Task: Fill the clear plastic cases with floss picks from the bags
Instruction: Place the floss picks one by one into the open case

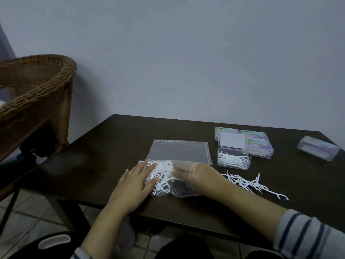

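- Left hand [135, 181] lies flat on the near bag [169, 179], fingers straight and a little spread, pressing the bag's left end down on the dark table [97, 163].
- Right hand [188, 172] is inside that bag, reaching in from the 3 o'clock side; seen through the plastic, its fingers point toward 9 o'clock into the floss picks [161, 173], but whether they pinch any I cannot tell.
- Just beyond, at 12 o'clock from the hands, a second clear zip bag [180, 151] lies flat.
- At 2 o'clock of the right hand, an open clear case [233, 161] sits with a layer of white picks in it, its lid [233, 142] tipped back.
- Behind that lid, closed cases [258, 142] with coloured labels are bunched together; one more closed case [318, 148] sits apart at the table's far right.
- Loose picks [248, 183] are scattered on the table just right of the right forearm.
- A wicker chair [35, 94] stands off the table at 10 o'clock.
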